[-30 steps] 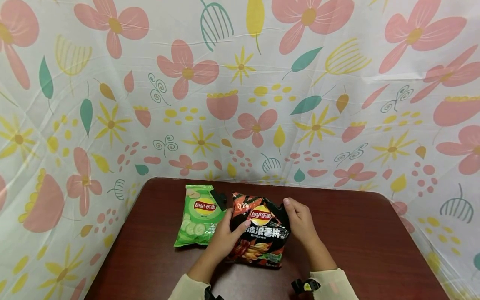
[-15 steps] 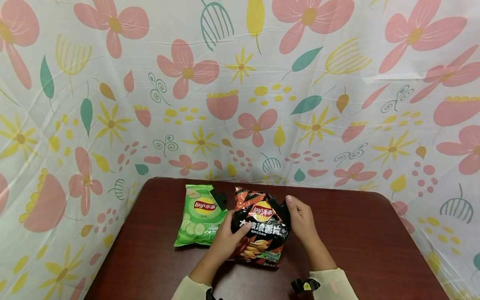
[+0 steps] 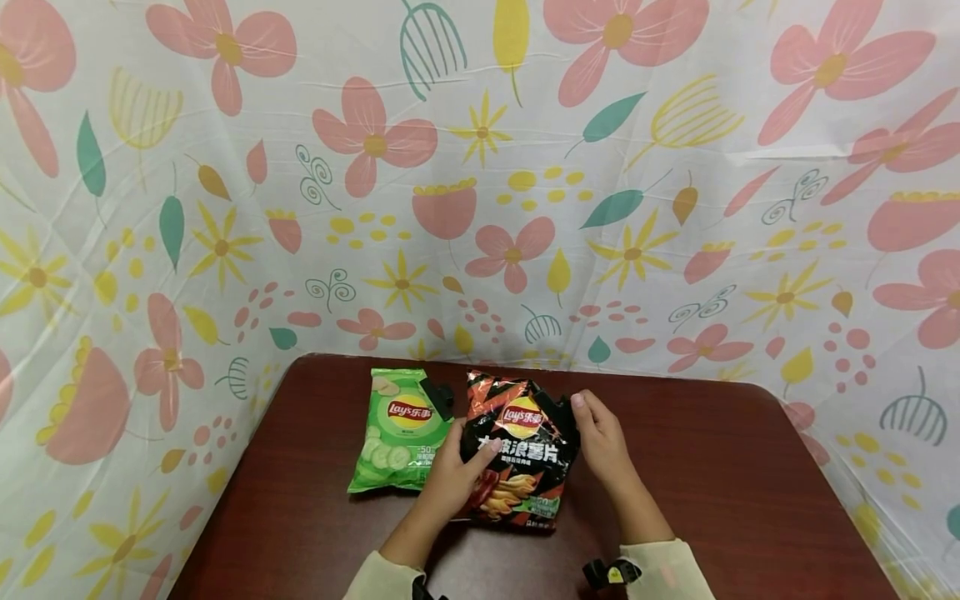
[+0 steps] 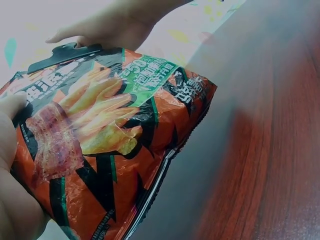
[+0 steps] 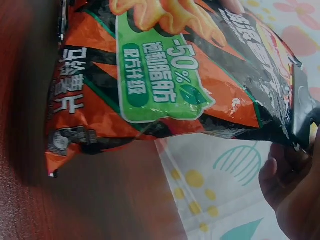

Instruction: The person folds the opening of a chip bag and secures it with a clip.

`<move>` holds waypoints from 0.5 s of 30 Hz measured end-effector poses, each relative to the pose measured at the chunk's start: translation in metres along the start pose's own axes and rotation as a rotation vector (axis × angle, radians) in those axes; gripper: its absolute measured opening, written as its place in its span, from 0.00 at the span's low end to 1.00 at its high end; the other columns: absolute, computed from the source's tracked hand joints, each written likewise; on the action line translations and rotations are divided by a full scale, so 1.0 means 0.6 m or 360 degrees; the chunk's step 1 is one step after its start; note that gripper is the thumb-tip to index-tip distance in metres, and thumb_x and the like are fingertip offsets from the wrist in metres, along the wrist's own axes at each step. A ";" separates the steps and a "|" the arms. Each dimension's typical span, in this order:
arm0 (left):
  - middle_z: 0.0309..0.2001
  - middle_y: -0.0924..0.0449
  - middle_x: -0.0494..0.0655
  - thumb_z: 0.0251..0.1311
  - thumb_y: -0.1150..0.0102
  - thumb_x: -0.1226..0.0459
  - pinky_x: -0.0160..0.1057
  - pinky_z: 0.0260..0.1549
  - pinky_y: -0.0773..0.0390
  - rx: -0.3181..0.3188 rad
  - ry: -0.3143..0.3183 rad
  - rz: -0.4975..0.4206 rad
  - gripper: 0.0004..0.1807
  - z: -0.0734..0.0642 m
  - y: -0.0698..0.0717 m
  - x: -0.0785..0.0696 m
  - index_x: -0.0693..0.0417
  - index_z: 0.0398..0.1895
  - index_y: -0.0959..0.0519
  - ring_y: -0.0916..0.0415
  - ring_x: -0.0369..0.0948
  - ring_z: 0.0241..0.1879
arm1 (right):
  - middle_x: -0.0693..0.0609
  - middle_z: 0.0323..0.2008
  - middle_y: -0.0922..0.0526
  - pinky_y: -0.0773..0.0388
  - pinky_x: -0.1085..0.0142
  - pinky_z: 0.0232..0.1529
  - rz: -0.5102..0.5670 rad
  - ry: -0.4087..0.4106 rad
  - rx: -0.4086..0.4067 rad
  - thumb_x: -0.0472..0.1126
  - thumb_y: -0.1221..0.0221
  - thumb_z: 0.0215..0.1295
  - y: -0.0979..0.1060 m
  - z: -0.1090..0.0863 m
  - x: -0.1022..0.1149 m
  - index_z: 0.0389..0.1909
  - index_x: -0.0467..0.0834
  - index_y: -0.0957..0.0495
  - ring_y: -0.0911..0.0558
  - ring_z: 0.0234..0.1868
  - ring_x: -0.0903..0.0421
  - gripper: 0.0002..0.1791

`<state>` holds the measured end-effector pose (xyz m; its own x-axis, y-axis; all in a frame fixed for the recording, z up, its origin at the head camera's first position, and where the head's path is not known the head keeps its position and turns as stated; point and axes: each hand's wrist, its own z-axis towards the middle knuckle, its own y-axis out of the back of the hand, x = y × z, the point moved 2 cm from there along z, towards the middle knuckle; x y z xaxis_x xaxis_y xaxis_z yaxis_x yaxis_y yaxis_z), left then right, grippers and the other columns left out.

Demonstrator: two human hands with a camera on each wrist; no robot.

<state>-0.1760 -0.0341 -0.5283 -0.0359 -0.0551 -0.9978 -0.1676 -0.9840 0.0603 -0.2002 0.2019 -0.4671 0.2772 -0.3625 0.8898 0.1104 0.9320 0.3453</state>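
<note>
A black and orange Lay's chip bag [image 3: 517, 479] is held upright above the table in the head view. My left hand [image 3: 448, 473] grips its left side, thumb across the front. A black clip [image 3: 557, 413] sits on the bag's upper right corner. My right hand [image 3: 603, 442] pinches the clip, as the right wrist view shows with the clip [image 5: 301, 102] at the bag's edge. To the left lies a green Lay's bag [image 3: 390, 429], with a similar black clip [image 3: 437, 398] on its upper right corner. My left forearm and hand partly cover that bag's lower right.
The dark reddish-brown table [image 3: 712, 467] extends to both sides of the hands. Behind and around it hangs a white cloth [image 3: 480, 192] printed with flowers and leaves. Black straps [image 3: 611, 572] circle both wrists.
The black bag has tilted slightly and its top has risen a little, showing more of the front lettering. The right hand stays at the clip, and the green bag has not moved.
</note>
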 end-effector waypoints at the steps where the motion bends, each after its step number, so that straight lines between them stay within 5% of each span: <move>1: 0.55 0.20 0.50 0.67 0.38 0.47 0.40 0.47 0.20 0.0000 -0.0001 0.0002 0.29 0.001 0.000 0.000 0.44 0.66 0.33 0.20 0.41 0.47 | 0.51 0.26 0.29 0.30 0.68 0.33 -0.0001 -0.0002 0.0004 0.39 0.56 0.82 -0.001 0.000 -0.010 0.34 0.37 0.25 0.29 0.29 0.62 0.16; 11: 0.47 0.19 0.47 0.69 0.40 0.48 0.41 0.47 0.20 -0.0042 -0.0013 0.0010 0.27 0.005 0.000 -0.003 0.45 0.66 0.32 0.21 0.34 0.41 | 0.46 0.43 0.21 0.29 0.72 0.49 -0.0003 -0.0106 0.0090 0.48 0.59 0.84 -0.006 -0.008 -0.052 0.51 0.40 0.24 0.25 0.45 0.64 0.19; 15: 0.57 0.19 0.49 0.68 0.39 0.48 0.43 0.57 0.23 -0.0089 -0.0002 -0.0006 0.27 0.007 -0.001 -0.001 0.46 0.65 0.31 0.20 0.40 0.53 | 0.46 0.45 0.21 0.29 0.69 0.51 -0.0033 -0.0180 0.0155 0.51 0.61 0.84 -0.008 -0.015 -0.058 0.54 0.41 0.25 0.26 0.46 0.63 0.21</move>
<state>-0.1803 -0.0326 -0.5274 -0.0364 -0.0511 -0.9980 -0.1123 -0.9922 0.0549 -0.2016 0.2098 -0.5025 0.1659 -0.3845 0.9081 0.0204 0.9220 0.3867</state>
